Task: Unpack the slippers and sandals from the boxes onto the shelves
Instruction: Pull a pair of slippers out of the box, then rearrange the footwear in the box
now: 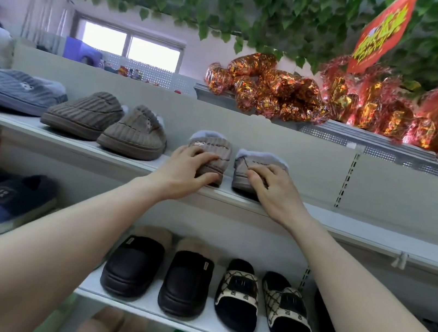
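On the upper shelf, two grey slippers are gripped, one by each hand, fingers curled over the toes.

I see my left hand and right hand bare, forearms uncovered entering from 7 and 5 o'clock, no sleeves showing.

Two slippers side by side on upper shelf — more pairs left, sandals on shelf below

Two taupe fleece-lined slippers, apparently corduroy, side by side on shelf
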